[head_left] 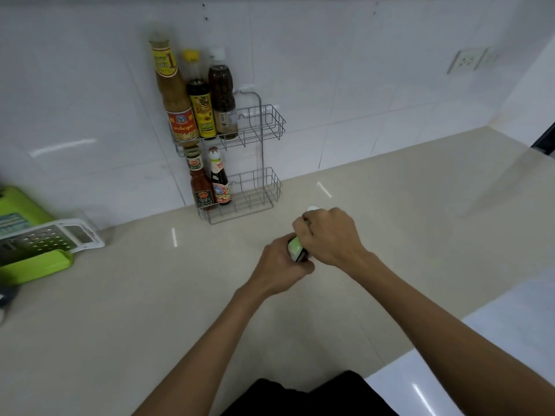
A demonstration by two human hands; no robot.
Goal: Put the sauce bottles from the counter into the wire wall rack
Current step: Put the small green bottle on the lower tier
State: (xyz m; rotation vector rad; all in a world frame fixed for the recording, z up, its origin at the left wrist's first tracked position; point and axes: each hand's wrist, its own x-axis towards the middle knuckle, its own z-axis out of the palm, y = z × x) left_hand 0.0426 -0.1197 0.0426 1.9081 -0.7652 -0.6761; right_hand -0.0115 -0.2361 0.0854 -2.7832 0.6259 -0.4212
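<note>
A two-tier wire wall rack [264,127] hangs on the white tiled wall. Its upper basket holds three tall sauce bottles [180,115] at the left. Two smaller bottles [210,187] stand at the left of the lower basket [258,190]. Over the beige counter [180,295], both hands grip one sauce bottle with a green label [295,247] and a white cap [312,208]. My left hand [282,268] wraps its lower body. My right hand [330,235] covers its upper part and neck. Most of the bottle is hidden by the fingers.
A green and white grater set [39,244] lies at the counter's left edge. A wall socket [467,60] sits on the tiles at the upper right. The right parts of both baskets hold nothing. A white surface [495,355] borders the counter at the lower right.
</note>
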